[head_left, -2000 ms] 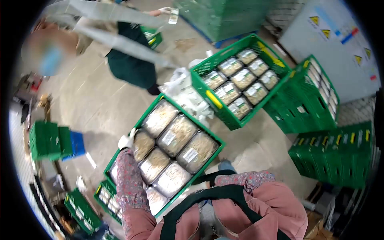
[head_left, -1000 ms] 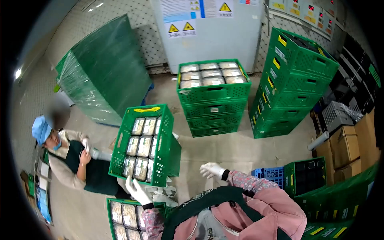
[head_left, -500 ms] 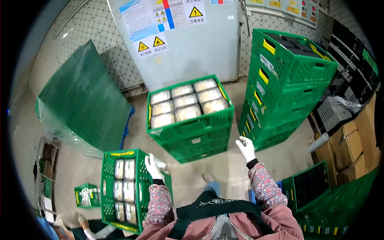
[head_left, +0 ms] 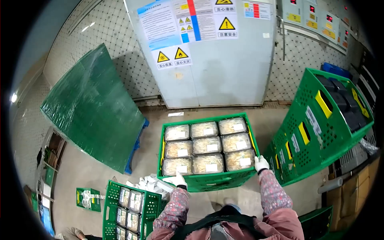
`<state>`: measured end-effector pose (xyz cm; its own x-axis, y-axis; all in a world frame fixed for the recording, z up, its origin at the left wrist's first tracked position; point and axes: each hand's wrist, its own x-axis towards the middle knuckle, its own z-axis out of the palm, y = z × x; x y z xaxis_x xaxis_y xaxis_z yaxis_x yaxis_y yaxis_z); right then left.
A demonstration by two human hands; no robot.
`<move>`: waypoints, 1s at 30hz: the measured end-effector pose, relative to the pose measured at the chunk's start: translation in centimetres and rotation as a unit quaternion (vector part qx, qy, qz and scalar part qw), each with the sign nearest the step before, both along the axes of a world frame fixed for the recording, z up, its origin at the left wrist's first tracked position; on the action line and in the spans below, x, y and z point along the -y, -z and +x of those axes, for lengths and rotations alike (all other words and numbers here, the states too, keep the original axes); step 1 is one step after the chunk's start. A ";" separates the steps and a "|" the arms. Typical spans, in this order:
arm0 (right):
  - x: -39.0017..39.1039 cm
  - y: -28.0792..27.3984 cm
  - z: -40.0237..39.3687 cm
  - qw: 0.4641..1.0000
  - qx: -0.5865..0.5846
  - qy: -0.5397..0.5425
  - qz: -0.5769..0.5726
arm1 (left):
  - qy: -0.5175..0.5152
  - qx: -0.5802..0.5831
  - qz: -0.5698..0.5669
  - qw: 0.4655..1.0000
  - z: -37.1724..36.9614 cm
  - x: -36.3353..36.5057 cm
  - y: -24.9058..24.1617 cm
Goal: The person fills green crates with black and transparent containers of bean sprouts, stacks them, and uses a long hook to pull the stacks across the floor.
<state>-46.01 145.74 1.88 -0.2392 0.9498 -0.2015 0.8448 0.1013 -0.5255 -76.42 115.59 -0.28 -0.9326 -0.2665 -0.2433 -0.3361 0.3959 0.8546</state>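
A green crate (head_left: 212, 183) stands in front of me, filled with clear-lidded food trays (head_left: 207, 147) in rows, each with a white label. My left hand (head_left: 177, 179), in a white glove, grips its near left corner, fingers pointing left along the rim. At the near right corner my right hand (head_left: 261, 163), also gloved, is closed on the rim. The undersides of both hands' fingers are partly hidden.
To the right rises a stack of green crates (head_left: 294, 140) holding black containers. At lower left is another crate of trays (head_left: 154, 208) beside crumpled white material (head_left: 150, 185). A wrapped green stack (head_left: 94, 112) stands left; a grey door (head_left: 224, 80) is behind.
Both hands have moved onto the near corners of the middle crate: the left from beside the lower-left crate, the right from open air. My view has shifted closer to the middle crate.
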 end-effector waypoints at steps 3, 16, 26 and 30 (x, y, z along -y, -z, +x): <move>-0.6 1.2 0.3 1.000 0.010 -0.023 0.017 | 0.010 -0.012 0.007 1.000 1.9 -0.6 -2.3; 2.4 6.2 -1.4 0.993 -0.081 -0.024 0.077 | -0.009 -0.188 -0.004 0.982 -7.2 -2.2 3.0; 21.5 5.7 -17.4 0.803 -0.334 -0.137 -0.474 | 0.255 -0.065 0.061 0.963 -24.7 -4.3 1.4; 23.5 3.7 -19.8 0.812 -0.309 -0.204 -0.451 | 0.224 -0.040 0.104 0.968 -22.6 -3.7 6.4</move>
<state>-65.83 122.20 -1.84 -0.8172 0.2996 -0.4924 0.3836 -0.3550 -0.8526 -99.00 119.30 -6.64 -0.9613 0.2165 -0.1704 -0.0994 0.3042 0.9474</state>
